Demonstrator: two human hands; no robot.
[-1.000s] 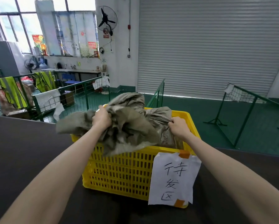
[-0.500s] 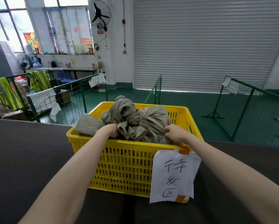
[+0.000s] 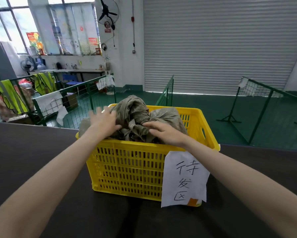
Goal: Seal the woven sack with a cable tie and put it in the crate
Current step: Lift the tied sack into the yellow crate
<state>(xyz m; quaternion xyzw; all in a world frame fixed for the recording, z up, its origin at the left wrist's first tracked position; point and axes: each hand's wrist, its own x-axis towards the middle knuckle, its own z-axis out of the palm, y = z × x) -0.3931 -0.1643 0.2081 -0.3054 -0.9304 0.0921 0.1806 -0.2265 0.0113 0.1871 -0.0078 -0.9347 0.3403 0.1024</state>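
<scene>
**Sack in crate, both hands resting on top**

I find the olive woven sack [image 3: 140,117] lying inside the yellow slotted crate [image 3: 127,169], which stands on the dark table [image 3: 32,152] near its far edge. The sack's long axis runs left to right; its cinched neck sits about mid-crate. I cannot make out the cable tie. My left hand [image 3: 104,122] lies flat with fingers spread over the sack's left portion. My right hand [image 3: 163,132] rests palm-down, fingers loosely extended, touching the folds just right of the neck. Neither hand pinches anything. The sack lies directly ahead, beneath both palms; the right hand is nearer the neck. I judge placement essentially complete; withdrawal remains.
</scene>
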